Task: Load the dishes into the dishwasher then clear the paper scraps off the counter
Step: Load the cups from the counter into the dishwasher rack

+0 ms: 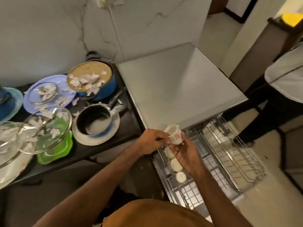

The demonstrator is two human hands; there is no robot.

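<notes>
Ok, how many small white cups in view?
4: one cup held by left hand and right hand over the dishwasher rack; three cups in a row along its left edge. Hands may hide more.

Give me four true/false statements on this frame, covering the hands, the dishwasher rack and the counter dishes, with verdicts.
1. The left hand and right hand both hold a small printed cup above the dishwasher rack. True.
2. The rack holds no dishes. False: three white cups sit in a row along its left side.
3. Paper scraps lie on the woven mat covering the blue pot. True.
4. The black saucepan sits on the green plate. False: it sits on a white plate; a glass bowl is on the green one.
</notes>
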